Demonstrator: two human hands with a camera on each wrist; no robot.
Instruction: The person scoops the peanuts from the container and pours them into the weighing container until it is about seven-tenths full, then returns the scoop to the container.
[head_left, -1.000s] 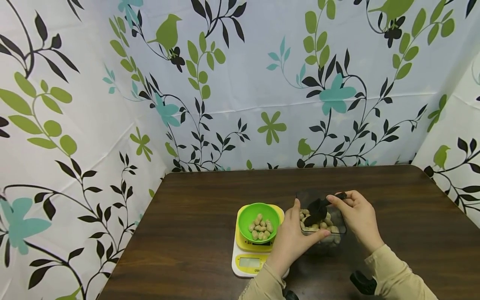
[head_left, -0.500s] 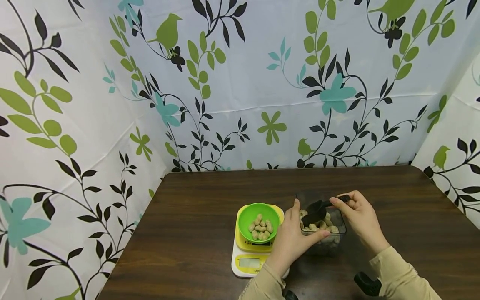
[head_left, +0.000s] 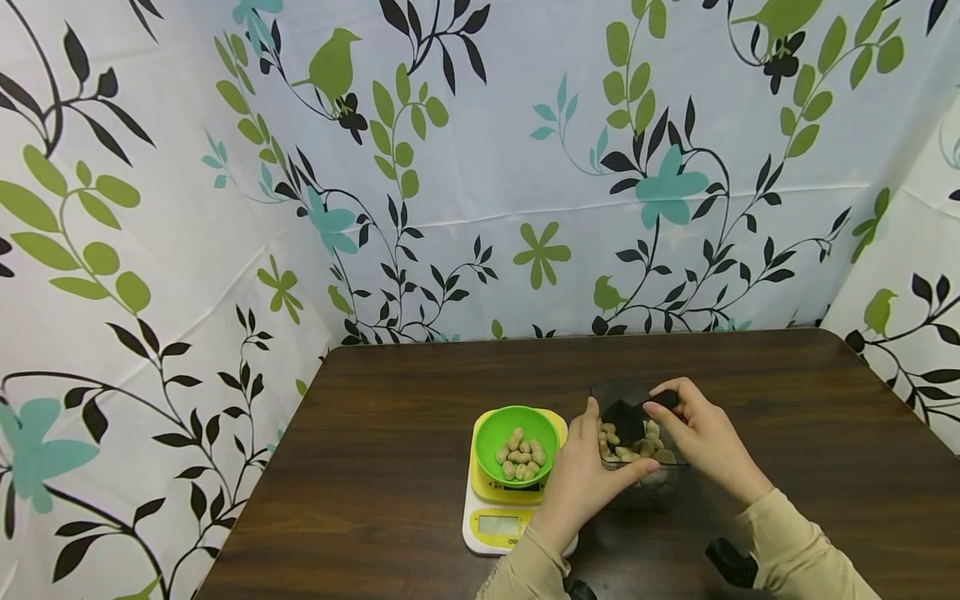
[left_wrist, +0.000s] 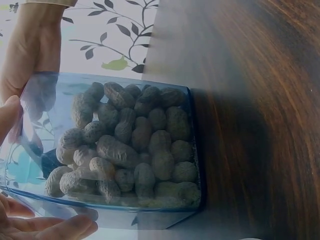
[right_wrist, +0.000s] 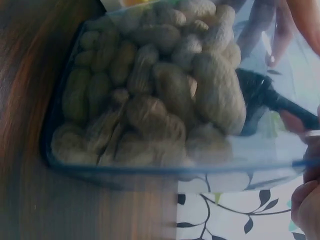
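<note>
- Black scoop (head_left: 627,419): one, its head down in the clear box, tilted, against the upper layer of nuts; whether it bears any, I cannot tell from here.
- Loose peanuts (head_left: 651,448): in shell, heaped inside the clear box, around and below the scoop.
- Clear box (head_left: 643,497): see-through, on the desk, right of the scale.
- Right hand (head_left: 703,429): pinching the scoop's handle between thumb and fingers.
- Left hand (head_left: 585,477): gripping the box by its left side, thumb along the near rim.
- Step in hand, in my judgement: scooping. The next move calls for a level lift while the box is steadied.
- Green bowl (head_left: 489,435): on the scale, near the left hand, holding a small cluster of nuts (head_left: 519,457).
- Scale (head_left: 480,497): yellow and white; display unreadable.
- Desk (head_left: 390,442): dark, wood-grained.
- Patterned cloth (head_left: 480,175): behind, birds and leaves.
</note>
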